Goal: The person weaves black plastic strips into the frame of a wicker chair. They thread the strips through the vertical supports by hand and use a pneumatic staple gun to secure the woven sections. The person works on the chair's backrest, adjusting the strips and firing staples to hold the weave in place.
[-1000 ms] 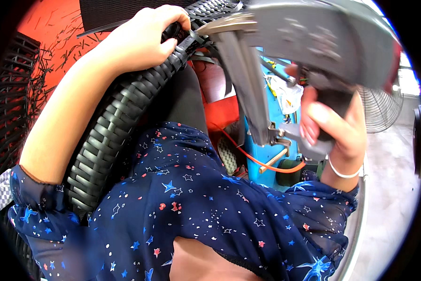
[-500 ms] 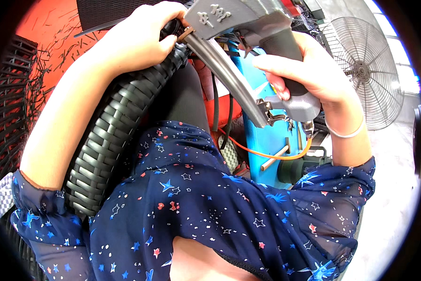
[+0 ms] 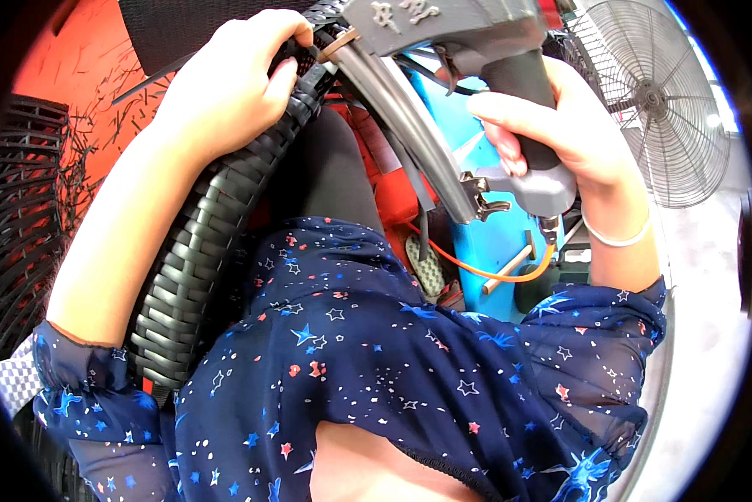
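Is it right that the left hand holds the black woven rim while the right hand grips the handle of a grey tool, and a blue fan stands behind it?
Not quite: the fan is bare grey metal wire, not blue, as the head view shows. The rest holds: the left hand holds the black woven rim, and the right hand grips the grey tool by its handle.
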The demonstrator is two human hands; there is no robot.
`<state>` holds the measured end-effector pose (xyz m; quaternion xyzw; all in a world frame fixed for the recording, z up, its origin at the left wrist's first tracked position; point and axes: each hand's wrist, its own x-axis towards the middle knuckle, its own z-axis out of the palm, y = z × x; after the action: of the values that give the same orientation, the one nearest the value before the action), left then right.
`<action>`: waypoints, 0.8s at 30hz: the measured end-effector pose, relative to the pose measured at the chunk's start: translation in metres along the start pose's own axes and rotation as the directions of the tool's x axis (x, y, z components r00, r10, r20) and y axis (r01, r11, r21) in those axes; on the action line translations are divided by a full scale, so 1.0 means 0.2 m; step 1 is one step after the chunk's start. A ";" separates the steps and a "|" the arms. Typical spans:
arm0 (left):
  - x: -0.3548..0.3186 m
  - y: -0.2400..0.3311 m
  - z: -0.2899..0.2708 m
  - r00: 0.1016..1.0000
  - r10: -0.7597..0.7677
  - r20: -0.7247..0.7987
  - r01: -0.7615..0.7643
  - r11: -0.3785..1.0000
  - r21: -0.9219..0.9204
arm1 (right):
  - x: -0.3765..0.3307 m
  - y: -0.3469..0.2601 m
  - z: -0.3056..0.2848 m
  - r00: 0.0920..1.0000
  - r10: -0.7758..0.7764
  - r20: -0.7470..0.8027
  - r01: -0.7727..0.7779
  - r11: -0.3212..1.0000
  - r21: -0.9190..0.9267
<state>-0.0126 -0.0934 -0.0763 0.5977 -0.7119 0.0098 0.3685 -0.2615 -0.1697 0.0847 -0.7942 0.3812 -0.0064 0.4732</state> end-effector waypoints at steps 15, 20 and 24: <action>0.10 0.12 -0.14 1.000 -0.019 0.018 0.017 0.991 0.132 | -0.51 0.68 -0.05 0.898 0.113 -0.426 0.164 0.812 0.560; 0.08 0.04 -0.12 1.000 0.022 0.010 -0.022 0.999 -0.049 | -0.59 1.00 -0.11 0.842 0.189 -0.505 0.225 0.728 0.647; 0.09 0.00 -0.10 1.000 0.006 0.001 -0.006 0.992 -0.130 | -0.61 1.21 -0.15 0.818 0.259 -0.513 0.212 0.694 0.689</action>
<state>-0.0033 -0.0999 -0.0516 0.5705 -0.7131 -0.0358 0.4059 -0.5053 -0.1805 -0.0389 -0.4983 0.4823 -0.3873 0.6075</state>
